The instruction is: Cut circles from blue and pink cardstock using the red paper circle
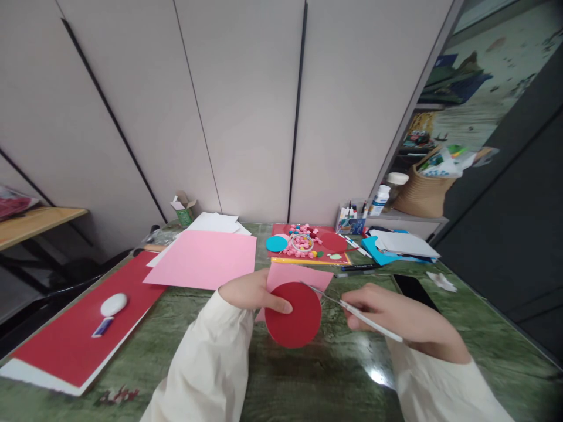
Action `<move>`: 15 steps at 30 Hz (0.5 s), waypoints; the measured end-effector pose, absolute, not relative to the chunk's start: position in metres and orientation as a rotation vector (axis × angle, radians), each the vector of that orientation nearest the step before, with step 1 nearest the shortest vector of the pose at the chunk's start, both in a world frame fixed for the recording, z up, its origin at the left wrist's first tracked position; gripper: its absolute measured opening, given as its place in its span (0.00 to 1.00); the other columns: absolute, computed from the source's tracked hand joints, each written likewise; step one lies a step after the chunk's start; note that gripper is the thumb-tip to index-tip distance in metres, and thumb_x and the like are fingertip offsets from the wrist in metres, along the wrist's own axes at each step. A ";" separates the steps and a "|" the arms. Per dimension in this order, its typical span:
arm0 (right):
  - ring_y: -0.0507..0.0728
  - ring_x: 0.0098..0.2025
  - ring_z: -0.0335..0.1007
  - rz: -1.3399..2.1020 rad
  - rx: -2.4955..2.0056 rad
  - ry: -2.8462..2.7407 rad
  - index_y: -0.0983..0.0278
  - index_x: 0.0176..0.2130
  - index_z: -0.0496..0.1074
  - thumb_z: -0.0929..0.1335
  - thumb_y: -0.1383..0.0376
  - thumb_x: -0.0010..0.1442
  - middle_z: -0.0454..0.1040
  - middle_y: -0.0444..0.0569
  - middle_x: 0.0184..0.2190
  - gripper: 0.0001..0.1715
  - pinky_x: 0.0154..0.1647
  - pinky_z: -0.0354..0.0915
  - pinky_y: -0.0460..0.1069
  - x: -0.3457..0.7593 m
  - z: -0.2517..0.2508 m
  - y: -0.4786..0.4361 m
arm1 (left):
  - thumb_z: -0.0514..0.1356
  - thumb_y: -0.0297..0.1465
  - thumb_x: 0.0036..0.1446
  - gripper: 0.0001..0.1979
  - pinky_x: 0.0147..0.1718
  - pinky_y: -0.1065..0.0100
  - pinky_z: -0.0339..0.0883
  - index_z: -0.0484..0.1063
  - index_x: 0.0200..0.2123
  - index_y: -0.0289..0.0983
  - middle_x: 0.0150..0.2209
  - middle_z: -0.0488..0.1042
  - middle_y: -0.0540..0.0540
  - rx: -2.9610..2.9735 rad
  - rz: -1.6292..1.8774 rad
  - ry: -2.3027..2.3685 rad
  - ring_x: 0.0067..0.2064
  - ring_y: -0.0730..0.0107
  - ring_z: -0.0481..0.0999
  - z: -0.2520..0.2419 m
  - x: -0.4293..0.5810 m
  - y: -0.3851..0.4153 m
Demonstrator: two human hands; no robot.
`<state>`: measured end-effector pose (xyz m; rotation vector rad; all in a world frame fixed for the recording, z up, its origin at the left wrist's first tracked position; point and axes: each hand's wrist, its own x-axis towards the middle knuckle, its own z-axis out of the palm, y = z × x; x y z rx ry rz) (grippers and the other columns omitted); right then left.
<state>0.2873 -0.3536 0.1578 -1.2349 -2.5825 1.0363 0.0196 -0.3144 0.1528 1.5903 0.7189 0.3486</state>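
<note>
My left hand (255, 291) pinches a red paper circle (294, 322) against a piece of pink paper (303, 275) behind it, thumb on top of the circle. In my right hand (373, 308) is a pair of scissors (369, 319) with pale handles. Its blades reach the circle's upper right edge, where the pink paper sticks out beyond the red. Whether the blades are apart is too fine to tell. Part of the fingers of both hands is hidden behind what they hold.
Pink sheet (211, 258) and red board (97, 328), bearing a white oval object (114, 305), lie left. Behind my hands, a red mat (281, 228) carries small pink pieces and a blue circle (277, 244). A phone (413, 292), pens (360, 268) and a pen holder (350, 221) are right.
</note>
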 end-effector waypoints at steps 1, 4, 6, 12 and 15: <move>0.48 0.22 0.49 1.047 -1.233 -2.582 0.65 0.21 0.56 0.61 0.57 0.59 0.55 0.39 0.19 0.20 0.24 0.49 0.44 0.287 0.158 -0.353 | 0.65 0.27 0.41 0.17 0.37 0.64 0.67 0.72 0.39 0.34 0.37 0.76 0.44 1.598 0.348 0.724 0.39 0.63 0.73 0.152 0.019 -0.314; 0.48 0.22 0.49 1.062 -1.232 -2.588 0.65 0.21 0.56 0.61 0.57 0.59 0.55 0.39 0.19 0.20 0.23 0.48 0.44 0.287 0.159 -0.352 | 0.65 0.28 0.41 0.20 0.39 0.63 0.67 0.71 0.41 0.34 0.40 0.75 0.44 1.628 0.347 0.715 0.42 0.60 0.73 0.149 0.019 -0.312; 0.48 0.22 0.49 1.063 -1.226 -2.593 0.65 0.21 0.56 0.61 0.56 0.59 0.55 0.39 0.19 0.20 0.23 0.48 0.44 0.288 0.158 -0.352 | 0.65 0.29 0.41 0.22 0.41 0.62 0.67 0.70 0.44 0.35 0.43 0.75 0.43 1.643 0.337 0.693 0.44 0.59 0.72 0.147 0.019 -0.311; 0.48 0.23 0.54 1.084 -1.227 -2.594 0.65 0.21 0.58 0.61 0.60 0.59 0.61 0.41 0.20 0.18 0.24 0.50 0.44 0.291 0.157 -0.355 | 0.64 0.27 0.41 0.19 0.37 0.65 0.68 0.72 0.40 0.34 0.39 0.76 0.45 1.657 0.296 0.750 0.41 0.61 0.74 0.150 0.020 -0.313; 0.48 0.22 0.52 1.085 -1.255 -2.584 0.66 0.21 0.59 0.61 0.62 0.59 0.60 0.40 0.19 0.17 0.23 0.49 0.44 0.292 0.156 -0.355 | 0.65 0.27 0.40 0.17 0.35 0.67 0.68 0.74 0.38 0.35 0.37 0.77 0.46 1.633 0.270 0.774 0.38 0.63 0.74 0.153 0.021 -0.315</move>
